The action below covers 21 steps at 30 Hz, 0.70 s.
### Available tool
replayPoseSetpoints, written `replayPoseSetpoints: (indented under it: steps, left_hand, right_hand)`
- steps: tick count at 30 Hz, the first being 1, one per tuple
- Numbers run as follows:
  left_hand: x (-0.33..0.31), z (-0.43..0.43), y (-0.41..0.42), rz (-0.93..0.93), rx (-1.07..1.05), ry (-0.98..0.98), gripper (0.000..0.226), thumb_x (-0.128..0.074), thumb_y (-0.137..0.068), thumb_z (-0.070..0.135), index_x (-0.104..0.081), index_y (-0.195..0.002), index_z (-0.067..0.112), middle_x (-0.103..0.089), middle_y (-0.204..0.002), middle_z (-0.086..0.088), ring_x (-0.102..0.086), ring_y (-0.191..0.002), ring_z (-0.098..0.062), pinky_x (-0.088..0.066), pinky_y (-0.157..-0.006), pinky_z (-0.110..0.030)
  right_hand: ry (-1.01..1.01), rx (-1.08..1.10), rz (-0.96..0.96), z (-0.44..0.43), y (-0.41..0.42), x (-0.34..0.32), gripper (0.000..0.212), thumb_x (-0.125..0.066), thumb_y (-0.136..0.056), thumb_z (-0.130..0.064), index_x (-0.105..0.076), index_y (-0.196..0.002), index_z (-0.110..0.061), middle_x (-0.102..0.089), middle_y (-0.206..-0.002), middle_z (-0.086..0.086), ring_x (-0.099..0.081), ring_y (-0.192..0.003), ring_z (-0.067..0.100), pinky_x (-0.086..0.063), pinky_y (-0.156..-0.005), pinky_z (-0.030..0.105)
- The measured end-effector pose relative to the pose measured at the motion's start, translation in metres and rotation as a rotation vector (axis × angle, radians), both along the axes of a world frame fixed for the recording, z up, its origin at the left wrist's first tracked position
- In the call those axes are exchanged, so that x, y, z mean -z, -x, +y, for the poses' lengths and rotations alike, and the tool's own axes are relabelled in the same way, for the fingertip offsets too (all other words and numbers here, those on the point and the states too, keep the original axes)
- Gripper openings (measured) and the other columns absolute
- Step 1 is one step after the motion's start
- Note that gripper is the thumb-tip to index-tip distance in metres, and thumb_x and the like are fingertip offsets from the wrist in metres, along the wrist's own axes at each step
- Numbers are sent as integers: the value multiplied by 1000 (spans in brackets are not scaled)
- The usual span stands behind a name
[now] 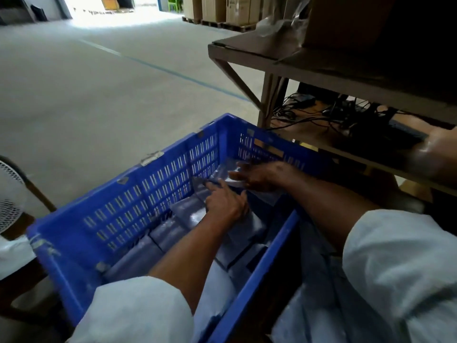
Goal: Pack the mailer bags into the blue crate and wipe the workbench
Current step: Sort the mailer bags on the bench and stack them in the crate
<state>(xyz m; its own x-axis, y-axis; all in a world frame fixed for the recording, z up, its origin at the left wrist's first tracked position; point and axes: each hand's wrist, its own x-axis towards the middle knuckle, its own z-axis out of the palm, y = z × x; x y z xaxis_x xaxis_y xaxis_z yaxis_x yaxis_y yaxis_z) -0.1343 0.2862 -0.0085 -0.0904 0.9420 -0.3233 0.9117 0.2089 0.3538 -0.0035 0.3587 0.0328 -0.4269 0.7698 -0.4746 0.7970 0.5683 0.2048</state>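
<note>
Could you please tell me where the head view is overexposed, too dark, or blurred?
Head view: the doorway at the top is blown out white; the shelf at upper right sinks into deep shadow; the right hand inside the blue crate is motion-smeared.

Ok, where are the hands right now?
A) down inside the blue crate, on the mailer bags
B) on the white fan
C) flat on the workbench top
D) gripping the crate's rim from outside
A: the left hand and right hand both reach down inside the blue crate, resting on the mailer bags near its far end.
</note>
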Motion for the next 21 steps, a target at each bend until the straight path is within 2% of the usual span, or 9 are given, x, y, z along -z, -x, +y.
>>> replayPoseSetpoints:
  steps: [2,5,7,9,12,14,16,19,21]
  left_hand:
    - [4,5,3,-11,46,28,91,-43,-91,64,-21,-156,5,-26,-160,-29,-37,-141,-45,-39,-108,-51]
    - [3,12,9,80,188,89,89,-62,-85,57,-29,-154,11,-42,-153,-20,-42,-140,-38,-41,-108,-49]
    - [-3,12,10,72,309,146,74,-65,-87,51,-39,-150,22,-48,-150,-12,-47,-136,-34,-43,-109,-48]
    - [-2,8,9,81,363,151,72,-63,-93,49,-36,-154,21,-43,-154,-12,-43,-140,-33,-39,-113,-46]
    - [3,-4,3,201,294,103,93,-57,-93,63,-21,-158,6,-25,-163,-18,-29,-148,-37,-37,-112,-46]
    - [2,-8,0,241,225,82,100,-54,-94,65,-14,-158,-1,-15,-165,-22,-30,-148,-38,-41,-106,-46]
    - [-6,-9,-2,321,252,28,90,-51,-96,63,-25,-155,0,-27,-160,-23,-41,-141,-36,-46,-98,-44]
    - [-32,-14,-1,369,375,-193,55,-50,-99,55,-57,-132,11,-59,-136,-14,-61,-117,-32,-45,-76,-38]
    - [-58,-23,-2,286,395,-304,52,-50,-99,52,-55,-131,12,-58,-134,-15,-58,-116,-36,-49,-81,-44]
  right_hand:
    - [99,74,-62,1,4,-2,60,-33,-106,-47,-12,-159,-28,-10,-167,5,-15,-152,27,-15,-122,46]
    - [163,160,-103,10,8,1,68,-42,-104,-48,-13,-159,-22,-21,-164,8,-27,-147,28,-25,-116,41]
    - [57,268,-33,9,1,11,61,-42,-102,-52,-39,-149,-13,-43,-151,14,-44,-135,30,-34,-109,37]
    - [18,326,50,10,-5,22,52,-46,-101,-47,-56,-135,-8,-58,-137,14,-54,-125,30,-41,-101,35]
    - [174,410,-94,11,0,21,76,-66,-87,-51,-35,-151,-22,-46,-147,8,-50,-125,32,-41,-89,44]
    - [280,393,-104,11,4,13,69,-68,-84,-49,-41,-143,-25,-51,-139,5,-56,-111,27,-45,-79,42]
    - [230,332,9,4,0,-2,33,-58,-97,-37,-55,-123,-17,-61,-120,4,-59,-93,20,-48,-78,39]
    - [-113,257,327,-11,-15,-24,29,-53,-99,-29,-64,-118,-11,-68,-109,10,-65,-94,25,-51,-80,37]
    - [-326,250,626,-29,-30,-39,26,-58,-96,-26,-68,-114,-9,-71,-108,12,-68,-96,27,-50,-77,30]
